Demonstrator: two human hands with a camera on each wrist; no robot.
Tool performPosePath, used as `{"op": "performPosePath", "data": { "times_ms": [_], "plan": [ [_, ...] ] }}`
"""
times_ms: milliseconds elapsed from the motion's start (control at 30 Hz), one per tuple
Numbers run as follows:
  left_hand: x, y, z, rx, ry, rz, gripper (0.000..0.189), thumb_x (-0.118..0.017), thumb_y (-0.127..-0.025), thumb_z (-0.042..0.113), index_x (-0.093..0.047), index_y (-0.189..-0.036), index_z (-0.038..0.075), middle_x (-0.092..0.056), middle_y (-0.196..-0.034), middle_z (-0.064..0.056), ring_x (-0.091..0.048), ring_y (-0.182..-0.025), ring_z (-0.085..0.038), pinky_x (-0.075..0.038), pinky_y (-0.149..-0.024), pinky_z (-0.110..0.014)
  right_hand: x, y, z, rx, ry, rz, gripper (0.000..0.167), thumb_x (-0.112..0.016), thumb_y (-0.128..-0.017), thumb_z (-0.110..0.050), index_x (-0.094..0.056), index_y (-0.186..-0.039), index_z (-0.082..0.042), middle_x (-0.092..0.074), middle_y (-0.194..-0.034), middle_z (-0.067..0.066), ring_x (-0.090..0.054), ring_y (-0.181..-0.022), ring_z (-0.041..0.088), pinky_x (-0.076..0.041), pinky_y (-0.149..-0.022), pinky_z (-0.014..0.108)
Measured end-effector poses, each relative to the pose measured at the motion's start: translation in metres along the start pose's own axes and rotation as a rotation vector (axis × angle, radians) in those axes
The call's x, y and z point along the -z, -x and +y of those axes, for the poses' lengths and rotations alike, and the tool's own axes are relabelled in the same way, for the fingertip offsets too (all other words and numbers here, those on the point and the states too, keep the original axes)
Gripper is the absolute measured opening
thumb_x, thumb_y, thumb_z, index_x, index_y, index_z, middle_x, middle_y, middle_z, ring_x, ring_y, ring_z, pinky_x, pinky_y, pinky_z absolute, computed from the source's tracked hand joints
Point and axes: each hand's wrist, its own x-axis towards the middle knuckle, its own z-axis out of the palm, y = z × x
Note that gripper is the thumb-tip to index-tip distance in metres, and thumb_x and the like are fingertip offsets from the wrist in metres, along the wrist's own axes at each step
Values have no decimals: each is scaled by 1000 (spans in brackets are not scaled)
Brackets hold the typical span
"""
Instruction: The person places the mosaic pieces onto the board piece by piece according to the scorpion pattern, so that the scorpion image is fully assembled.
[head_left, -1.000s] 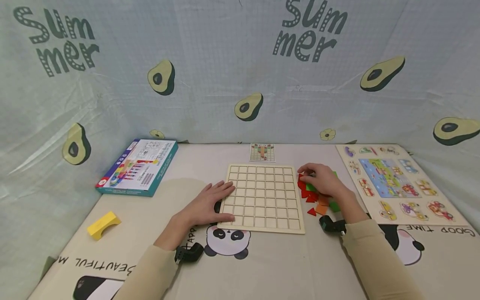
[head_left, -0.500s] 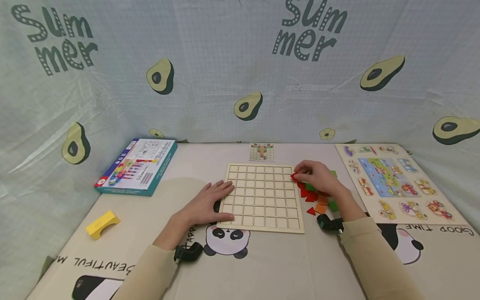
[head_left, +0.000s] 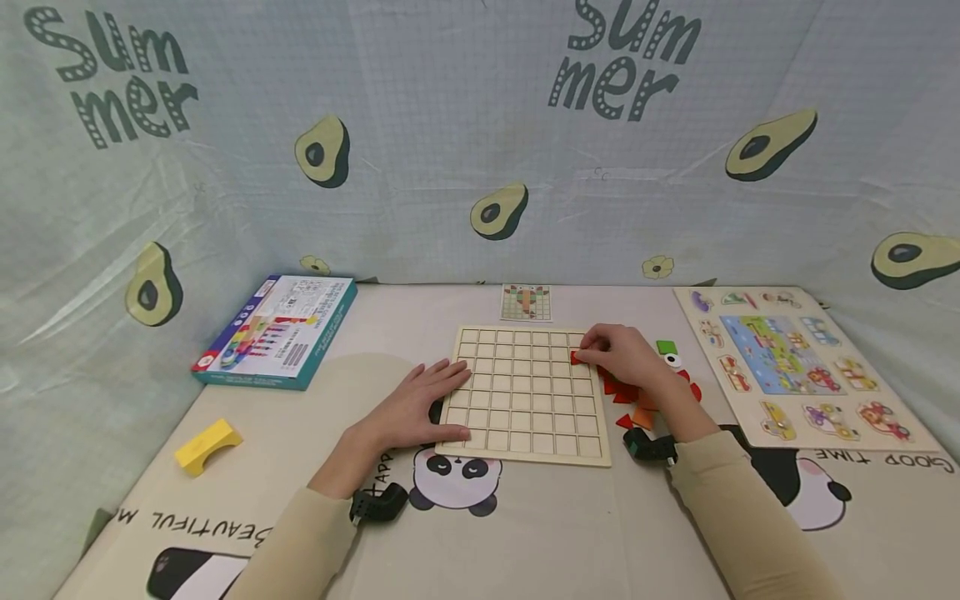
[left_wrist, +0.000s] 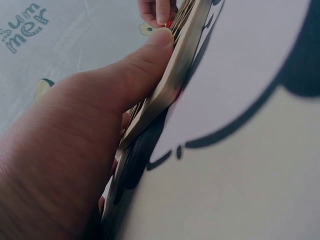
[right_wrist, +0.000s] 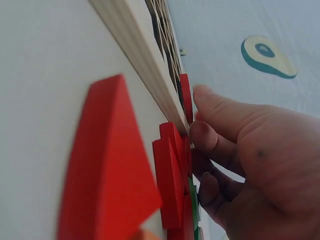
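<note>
A pale wooden grid board (head_left: 522, 450) lies flat before me. My left hand (head_left: 415, 406) rests along its left side, fingers spread and straight on the edge; the left wrist view shows the thumb (left_wrist: 137, 67) lying over the rim. At the board's right side, my right hand (head_left: 626, 360) pinches a small red tile (head_left: 576, 357) between thumb and fingertips, over a cell of the upper right part. In the right wrist view this red tile (right_wrist: 186, 95) stands right at the thumb tip. Red triangular tiles (head_left: 624, 422) lie beside the board, partly hidden under the hand.
Orange tiles (head_left: 643, 417) and a green square (head_left: 666, 347) lie right of the board, near an eye-printed disc (head_left: 672, 361). A pattern card (head_left: 526, 303) sits behind it. A picture puzzle (head_left: 795, 367) is at right; a box (head_left: 277, 333) and yellow arch block (head_left: 207, 447) are left.
My right hand has lifted a red tile from the pile and moved it left over the board's upper right cells. My left hand has stayed on the board's edge.
</note>
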Motion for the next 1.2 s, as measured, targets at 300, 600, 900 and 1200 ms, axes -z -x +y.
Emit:
{"op": "performPosePath", "data": {
  "times_ms": [300, 600, 900, 1200],
  "plan": [
    [1, 0, 1, -2, 0, -3, 92, -72, -85, 56, -39, -156, 8, -34, -162, -9, -20, -151, -31, -11, -120, -54, 3, 3, -1, 0, -18, -25, 22, -76, -93, -24, -71, -104, -7, -64, -94, 5, -56, -87, 24, -47, -81, 40],
    [1, 1, 0, -1, -2, -2, 92, -72, -85, 57, -40, -156, 8, -33, -162, -9, -20, -151, -31, -10, -120, -54, 1, 0, -1, 58, -6, -19, 19, -76, -93, -20, -74, -105, -7, -62, -104, 8, -54, -92, 27, -47, -85, 42],
    [2, 0, 1, -4, 5, 2, 91, -73, -85, 55, -40, -156, 9, -33, -162, -8, -19, -152, -31, -9, -121, -53, 0, -3, -2, 81, -6, -22, 19, -73, -95, -16, -73, -109, -3, -62, -101, 9, -54, -90, 27, -48, -83, 43],
    [1, 0, 1, -2, 6, 0, 91, -73, -85, 56, -40, -156, 9, -32, -162, -8, -19, -152, -30, -9, -121, -53, 5, -2, -3, 55, -13, -22, 22, -73, -95, -16, -71, -113, -4, -62, -97, 8, -55, -89, 27, -47, -80, 41]
  ]
}}
